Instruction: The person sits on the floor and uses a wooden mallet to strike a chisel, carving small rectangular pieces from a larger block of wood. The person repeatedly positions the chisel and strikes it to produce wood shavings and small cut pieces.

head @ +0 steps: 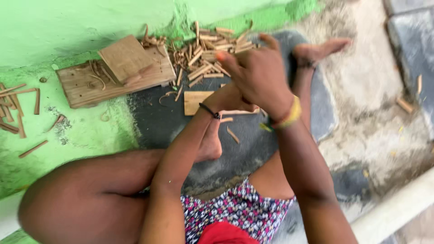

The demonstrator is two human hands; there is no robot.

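My left hand (228,98), with a black thread at the wrist, lies low over a light wooden plank (197,102) on a dark grey mat (167,122). My right hand (260,74), with a yellow band at the wrist, is raised just above and across the left hand, its back to the camera. It hides most of the left hand's fingers. A thin pale wood strip (242,111) pokes out under the hands. I cannot tell what either hand holds. A heap of short wooden sticks (212,52) lies just beyond the hands.
A larger wooden board (86,86) with a smaller board (126,58) on top lies at the left on the green floor. Loose sticks (16,108) are scattered far left. My bare feet (316,49) (210,144) rest on the mat. Rough grey concrete lies to the right.
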